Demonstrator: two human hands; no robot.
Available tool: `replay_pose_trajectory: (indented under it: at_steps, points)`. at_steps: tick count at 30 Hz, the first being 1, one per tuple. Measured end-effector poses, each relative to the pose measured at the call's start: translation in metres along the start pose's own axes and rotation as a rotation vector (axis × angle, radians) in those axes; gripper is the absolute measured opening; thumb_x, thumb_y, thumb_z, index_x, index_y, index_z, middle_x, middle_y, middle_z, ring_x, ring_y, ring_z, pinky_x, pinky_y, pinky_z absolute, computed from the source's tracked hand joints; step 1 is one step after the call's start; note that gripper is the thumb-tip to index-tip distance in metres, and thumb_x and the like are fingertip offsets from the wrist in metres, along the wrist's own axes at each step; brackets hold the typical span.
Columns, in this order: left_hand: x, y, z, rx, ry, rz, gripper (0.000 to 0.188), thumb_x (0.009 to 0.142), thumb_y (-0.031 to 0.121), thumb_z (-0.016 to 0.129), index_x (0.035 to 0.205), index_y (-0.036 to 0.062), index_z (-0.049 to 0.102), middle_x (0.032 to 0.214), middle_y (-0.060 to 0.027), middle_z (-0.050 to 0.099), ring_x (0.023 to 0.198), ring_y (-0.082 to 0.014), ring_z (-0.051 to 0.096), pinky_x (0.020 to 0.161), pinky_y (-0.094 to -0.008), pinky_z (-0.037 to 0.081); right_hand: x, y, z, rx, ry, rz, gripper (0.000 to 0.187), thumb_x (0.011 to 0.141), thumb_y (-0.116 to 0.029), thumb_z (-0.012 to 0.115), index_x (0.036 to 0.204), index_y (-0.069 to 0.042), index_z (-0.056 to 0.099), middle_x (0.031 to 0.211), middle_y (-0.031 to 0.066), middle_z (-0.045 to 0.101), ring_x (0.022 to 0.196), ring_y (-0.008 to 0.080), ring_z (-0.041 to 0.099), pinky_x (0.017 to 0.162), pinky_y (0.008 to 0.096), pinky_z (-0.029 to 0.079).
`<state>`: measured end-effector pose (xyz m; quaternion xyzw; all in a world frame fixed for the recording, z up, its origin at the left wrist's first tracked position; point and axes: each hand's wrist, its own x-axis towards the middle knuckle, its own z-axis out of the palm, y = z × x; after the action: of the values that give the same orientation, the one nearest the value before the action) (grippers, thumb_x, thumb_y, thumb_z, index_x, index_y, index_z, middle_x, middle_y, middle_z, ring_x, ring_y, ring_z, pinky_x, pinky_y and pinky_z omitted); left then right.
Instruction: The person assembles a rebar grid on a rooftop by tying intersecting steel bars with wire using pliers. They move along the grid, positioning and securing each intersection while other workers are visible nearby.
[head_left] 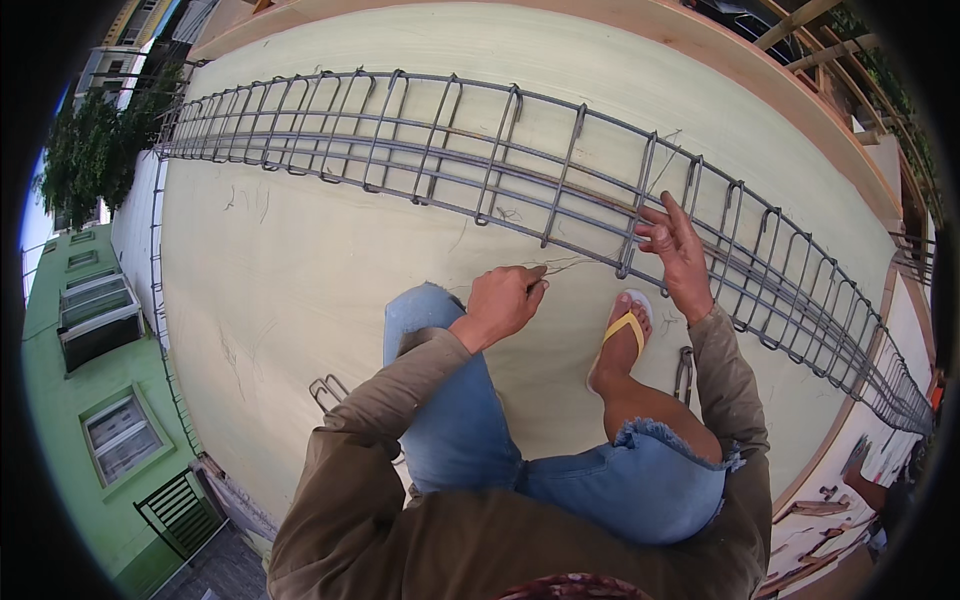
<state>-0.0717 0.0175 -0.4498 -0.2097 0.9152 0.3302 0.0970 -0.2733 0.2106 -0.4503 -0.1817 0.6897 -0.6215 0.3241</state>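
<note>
Hovering right hand [682, 262] by rebar cage [562, 182]

A broad, flat, pale-cream deck [290, 265] carries a long grey steel-bar cage [575, 187], stretching from its left edge to past its right. Thin dark wire scraps [508, 214] and bent grey metal rods [328, 384] lie there too.

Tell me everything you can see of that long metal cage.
The long metal cage looks like dark grey steel: lengthwise bars crossed by many narrow loops, several with hooked ends along the far edge. A middle bar shows brownish, rusty-looking patches. It lies on the pale surface, running from upper left to lower right; the wide lens makes it look curved. Thin wire sticks out near the right hand, which overlaps the cage in view; whether they touch is unclear.
</note>
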Motion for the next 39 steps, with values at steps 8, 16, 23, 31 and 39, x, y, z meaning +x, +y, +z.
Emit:
replay_pose_trajectory:
  at_steps: [8,16,23,31,39]
  points:
    - [-0.044,-0.024,0.019,-0.083,0.084,0.061,0.024,0.094,0.024,0.062,0.108,0.0088,0.074,0.075,-0.0115,0.068,0.069,-0.0318,0.066,0.064,-0.0434,0.051,0.015,0.025,0.026,0.446,-0.066,0.246,0.031,0.105,-0.022,0.051,0.124,0.002,0.055,0.093,0.0059,0.06,0.087,0.0162,0.064,0.073,0.0311,0.055]
    - [-0.046,-0.031,0.016,-0.06,-0.06,0.049,0.025,0.095,0.025,0.063,0.105,0.0044,0.073,0.081,-0.0139,0.07,0.077,-0.0347,0.067,0.069,-0.0458,0.052,0.016,0.088,0.029,0.725,0.26,0.318,0.019,0.104,-0.015,0.05,0.11,0.001,0.058,0.092,0.0081,0.062,0.083,0.0188,0.067,0.069,0.0305,0.058]
    - [-0.03,-0.041,0.05,0.381,0.327,0.297,0.04,0.099,0.03,0.059,0.125,-0.0003,0.06,0.077,-0.0134,0.07,0.079,-0.0287,0.069,0.073,-0.0463,0.052,0.011,0.085,0.054,0.572,-0.048,0.367,0.02,0.104,-0.015,0.049,0.109,0.003,0.057,0.095,0.0099,0.061,0.083,0.0201,0.068,0.072,0.0315,0.061]
    - [0.006,-0.015,0.105,-0.621,0.014,-0.177,0.027,0.105,0.025,0.05,0.114,0.0026,0.061,0.065,-0.0049,0.051,0.062,-0.0115,0.047,0.06,-0.0308,0.042,0.061,0.092,-0.003,-0.421,0.095,-0.041,0.024,0.098,-0.012,0.056,0.115,0.004,0.062,0.104,0.0174,0.068,0.092,0.0257,0.068,0.079,0.0386,0.055]
    - [0.033,-0.011,0.084,-0.651,0.069,-0.294,0.035,0.106,0.03,0.045,0.102,-0.0002,0.062,0.07,-0.0051,0.054,0.064,-0.0133,0.049,0.064,-0.0316,0.045,0.126,0.163,-0.061,-1.267,-0.246,-0.152,0.015,0.087,-0.004,0.058,0.102,0.0,0.059,0.091,0.0203,0.062,0.09,0.0398,0.062,0.079,0.048,0.052]
